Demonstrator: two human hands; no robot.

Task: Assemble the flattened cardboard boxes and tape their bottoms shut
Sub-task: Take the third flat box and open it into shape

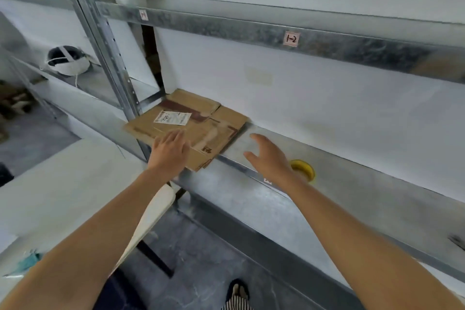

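A stack of flattened cardboard boxes [201, 121] lies on the metal shelf [352, 184], with a white label on the top one. My left hand [169, 151] rests flat on the near part of the stack, fingers straight. Over the bare shelf just right of the stack hovers my right hand [268, 156], open with fingers spread, holding nothing. A yellow tape roll [303, 168] sits on the shelf behind my right wrist, partly hidden by it.
An upper shelf beam [276, 27] labelled 1-2 runs overhead. A steel upright [113, 58] stands left of the stack. A white helmet [66, 60] lies on the left shelf. A white table [63, 184] and a chair [153, 219] are at lower left.
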